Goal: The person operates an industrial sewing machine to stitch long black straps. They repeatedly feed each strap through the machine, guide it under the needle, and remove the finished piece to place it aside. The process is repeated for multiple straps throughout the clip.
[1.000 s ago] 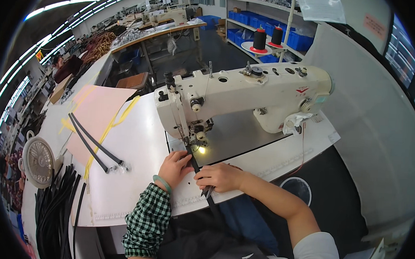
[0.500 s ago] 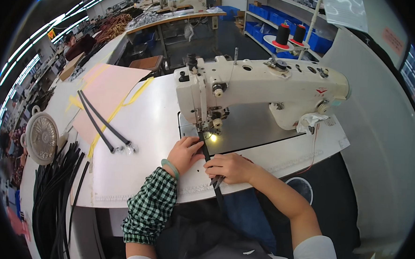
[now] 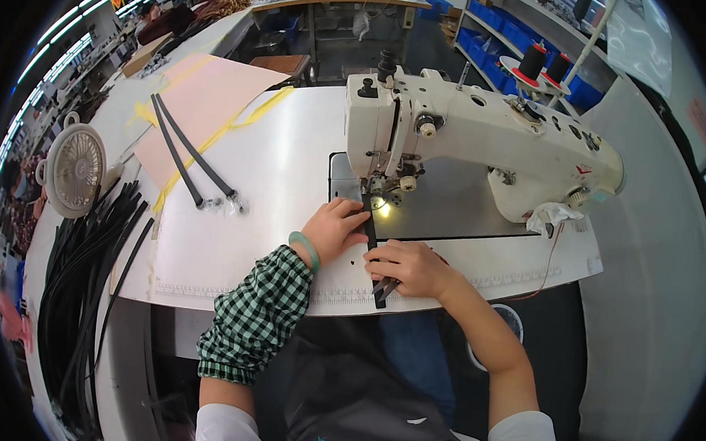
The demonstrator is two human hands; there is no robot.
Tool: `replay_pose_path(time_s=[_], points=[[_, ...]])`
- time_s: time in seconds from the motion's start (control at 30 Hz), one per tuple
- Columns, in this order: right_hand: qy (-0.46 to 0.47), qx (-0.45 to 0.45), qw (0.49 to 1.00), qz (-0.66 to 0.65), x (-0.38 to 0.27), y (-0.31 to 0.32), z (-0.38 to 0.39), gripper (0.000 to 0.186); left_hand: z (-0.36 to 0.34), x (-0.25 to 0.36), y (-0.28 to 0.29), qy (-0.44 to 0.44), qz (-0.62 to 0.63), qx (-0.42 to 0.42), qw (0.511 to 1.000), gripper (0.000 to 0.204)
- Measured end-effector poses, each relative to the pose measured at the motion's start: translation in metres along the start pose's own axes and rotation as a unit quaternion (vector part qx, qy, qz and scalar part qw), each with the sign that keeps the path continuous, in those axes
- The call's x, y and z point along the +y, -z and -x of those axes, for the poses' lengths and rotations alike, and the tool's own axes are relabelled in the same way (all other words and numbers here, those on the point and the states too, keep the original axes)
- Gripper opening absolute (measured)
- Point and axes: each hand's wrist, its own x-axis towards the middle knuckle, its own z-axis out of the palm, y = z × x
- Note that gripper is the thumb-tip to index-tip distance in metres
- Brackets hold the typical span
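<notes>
A narrow black strap (image 3: 371,231) runs from under the presser foot of a white sewing machine (image 3: 446,117) toward me, its near end at the table edge. My left hand (image 3: 335,229) lies at the strap's left side close to the needle area, fingertips pressing on it. Nearer to me, my right hand (image 3: 409,269) has its fingertips at the strap's right side. Tucked in that hand is a small pair of dark scissors (image 3: 385,287), blades pointing toward me across the strap and handles mostly hidden. The machine's lamp lights the spot by the needle.
Two black straps with clear plastic at their ends (image 3: 198,205) lie left on the white table (image 3: 247,255). Beyond are pink sheets (image 3: 208,93) with yellow tape. A bundle of black straps (image 3: 86,278) hangs over the left edge by a round lidded basket (image 3: 76,170). Thread cones (image 3: 530,62) stand behind the machine.
The view has shifted, so machine and hands sit further right. The strap's tail, which hung past the table edge, now ends at that edge. Both hands stay on the strap.
</notes>
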Motion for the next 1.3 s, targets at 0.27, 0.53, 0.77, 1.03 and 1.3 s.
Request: replay_pose_path(time_s=[0.27,0.53,0.77,1.03,1.3], points=[[-0.013,-0.002,1.0,-0.002,-0.002,0.001,-0.003,0.014,0.002,-0.003,-0.003,-0.001,0.004,0.009,1.0,0.038],[-0.003,0.003,1.0,0.019,-0.001,0.0,-0.002,0.016,0.001,-0.001,-0.002,-0.005,0.006,0.021,1.0,0.039],[-0.027,0.01,0.999,0.044,-0.002,0.002,-0.002,0.021,0.001,-0.001,-0.002,-0.004,0.01,0.022,1.0,0.039],[-0.116,0.015,0.992,0.039,0.003,0.002,0.0,0.024,0.0,-0.003,-0.002,-0.02,0.015,0.038,0.999,0.031],[-0.162,-0.044,0.986,0.023,0.03,0.008,-0.012,0.026,-0.004,-0.004,-0.001,-0.035,0.017,0.043,0.998,0.017]])
